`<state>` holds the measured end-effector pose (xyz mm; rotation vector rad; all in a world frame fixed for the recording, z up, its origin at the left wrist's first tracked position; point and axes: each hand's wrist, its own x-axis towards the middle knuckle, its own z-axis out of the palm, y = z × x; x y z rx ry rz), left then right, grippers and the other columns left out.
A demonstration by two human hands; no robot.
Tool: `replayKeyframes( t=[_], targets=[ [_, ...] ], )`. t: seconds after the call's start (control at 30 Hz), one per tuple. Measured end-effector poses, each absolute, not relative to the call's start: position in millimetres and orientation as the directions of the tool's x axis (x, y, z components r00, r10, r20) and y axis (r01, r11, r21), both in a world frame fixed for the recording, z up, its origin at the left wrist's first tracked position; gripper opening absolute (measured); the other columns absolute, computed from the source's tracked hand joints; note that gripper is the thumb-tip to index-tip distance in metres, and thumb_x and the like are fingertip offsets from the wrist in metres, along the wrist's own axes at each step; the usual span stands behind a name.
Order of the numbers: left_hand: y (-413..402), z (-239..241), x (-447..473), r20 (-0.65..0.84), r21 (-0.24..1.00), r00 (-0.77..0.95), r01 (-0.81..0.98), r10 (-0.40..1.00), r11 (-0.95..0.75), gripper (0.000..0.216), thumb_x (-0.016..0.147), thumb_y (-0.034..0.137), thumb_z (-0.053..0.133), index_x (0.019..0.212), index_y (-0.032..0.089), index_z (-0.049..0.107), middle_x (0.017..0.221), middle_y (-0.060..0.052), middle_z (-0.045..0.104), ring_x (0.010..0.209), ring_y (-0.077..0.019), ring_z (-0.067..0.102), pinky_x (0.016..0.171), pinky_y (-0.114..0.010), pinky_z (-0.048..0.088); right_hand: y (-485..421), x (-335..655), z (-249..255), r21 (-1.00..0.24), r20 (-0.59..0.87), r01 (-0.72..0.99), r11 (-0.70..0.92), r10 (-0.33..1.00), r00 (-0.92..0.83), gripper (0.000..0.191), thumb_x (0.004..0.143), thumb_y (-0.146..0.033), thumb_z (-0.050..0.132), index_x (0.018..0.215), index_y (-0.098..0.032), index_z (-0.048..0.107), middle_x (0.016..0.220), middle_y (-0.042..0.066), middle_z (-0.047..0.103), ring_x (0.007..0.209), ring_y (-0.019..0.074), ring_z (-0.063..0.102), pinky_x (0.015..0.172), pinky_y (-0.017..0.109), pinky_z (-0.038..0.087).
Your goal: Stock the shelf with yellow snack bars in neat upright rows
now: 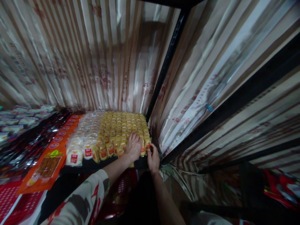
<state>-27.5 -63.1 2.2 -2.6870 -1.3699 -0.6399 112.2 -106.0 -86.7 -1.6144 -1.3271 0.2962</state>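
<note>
Rows of small yellow snack packets point(119, 125) with red labels cover the right end of a dark shelf point(91, 164). My left hand point(134, 147) lies over the front rows, its fingers bent down among the packets. What is under those fingers is hidden. At the front right corner, my right hand point(153, 158) has its thumb and fingertips closed on a yellow snack packet point(147, 144). Another labelled yellow packet point(142, 150) stands between my two hands. To the left are rows of clear packs with white contents point(74, 155).
Left of the white packs lie an orange snack bag point(49, 165), dark shiny packets point(32, 143) and pale packets point(14, 120). A black upright post point(167, 62) rises behind the corner. Striped sheeting point(105, 56) hangs behind; a black frame bar point(222, 103) slants at right.
</note>
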Motion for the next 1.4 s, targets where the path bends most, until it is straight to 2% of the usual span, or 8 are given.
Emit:
replayKeyframes(
  t=[0.1,0.2,0.53,0.77,0.9,1.17,1.27,1.4],
  targets=[
    [-60,3,-21,0.402,0.112,0.512,0.795,0.759,-0.596,0.016,0.08,0.013,0.049,0.09,0.013,0.061,0.101,-0.011,0.06,0.114,-0.0263,0.045,0.103,-0.048,0.03,-108,111,-84,-0.803,0.372,0.586,0.113,0.863,0.342,0.039,0.086,-0.038,0.04,0.118,-0.018,0.048,0.118,0.012,0.053,0.102,0.0197,0.055,0.079,0.034,0.052],
    [-56,4,-19,0.396,0.087,0.523,0.797,0.754,-0.598,0.017,0.083,0.014,0.046,0.089,0.013,0.061,0.097,-0.011,0.06,0.106,-0.0254,0.048,0.098,-0.045,0.035,-109,110,-83,-0.794,0.396,0.59,0.15,0.863,0.313,0.042,0.084,-0.038,0.045,0.121,-0.019,0.045,0.119,0.012,0.051,0.106,0.0208,0.052,0.08,0.035,0.053],
    [-52,6,-21,0.341,0.005,0.597,0.771,0.726,-0.636,0.012,0.083,0.016,0.05,0.088,0.017,0.061,0.09,-0.007,0.059,0.096,-0.0233,0.049,0.091,-0.04,0.039,-104,106,-89,-0.762,0.405,0.639,0.105,0.847,0.344,0.052,0.076,-0.048,0.057,0.118,-0.019,0.045,0.118,0.013,0.05,0.106,0.0239,0.052,0.077,0.039,0.054],
    [-56,-2,-24,0.366,0.067,0.561,0.78,0.743,-0.622,0.008,0.082,0.016,0.052,0.086,0.014,0.059,0.092,-0.009,0.057,0.096,-0.0239,0.048,0.087,-0.038,0.041,-104,104,-87,-0.736,0.422,0.67,0.099,0.84,0.34,0.055,0.076,-0.048,0.058,0.119,-0.018,0.044,0.119,0.013,0.05,0.108,0.0247,0.05,0.077,0.037,0.053],
    [-56,0,-26,0.352,0.074,0.571,0.773,0.742,-0.63,0.008,0.083,0.016,0.052,0.085,0.014,0.059,0.092,-0.009,0.056,0.096,-0.0235,0.047,0.085,-0.037,0.042,-103,106,-91,-0.716,0.441,0.689,0.114,0.839,0.32,0.054,0.077,-0.049,0.056,0.121,-0.02,0.044,0.128,0.015,0.044,0.116,0.0272,0.044,0.077,0.039,0.053],
    [-57,1,-29,0.395,0.132,0.575,0.737,0.717,-0.663,0.01,0.085,0.018,0.048,0.09,0.016,0.058,0.1,-0.009,0.054,0.103,-0.0242,0.043,0.089,-0.04,0.039,-102,108,-96,-0.627,0.481,0.777,0.062,0.815,0.323,0.05,0.078,-0.048,0.055,0.119,-0.021,0.047,0.114,0.012,0.048,0.109,0.0265,0.045,0.088,0.044,0.045],
    [-69,3,-35,0.405,0.063,0.658,0.673,0.635,-0.737,0.014,0.089,0.019,0.043,0.093,0.016,0.056,0.101,-0.009,0.055,0.105,-0.0233,0.044,0.091,-0.039,0.038,-102,107,-96,-0.603,0.49,0.796,0.052,0.812,0.318,0.047,0.078,-0.044,0.054,0.119,-0.021,0.048,0.11,0.011,0.049,0.109,0.0267,0.044,0.092,0.045,0.041],
    [-92,-1,-36,0.302,-0.039,0.788,0.572,0.536,-0.819,0.019,0.089,0.014,0.04,0.095,0.012,0.058,0.096,-0.009,0.06,0.1,-0.022,0.05,0.089,-0.035,0.039,-102,106,-97,-0.6,0.493,0.799,0.042,0.806,0.328,0.043,0.079,-0.034,0.05,0.119,-0.021,0.048,0.11,0.011,0.047,0.108,0.0261,0.044,0.093,0.045,0.041]
  ],
)
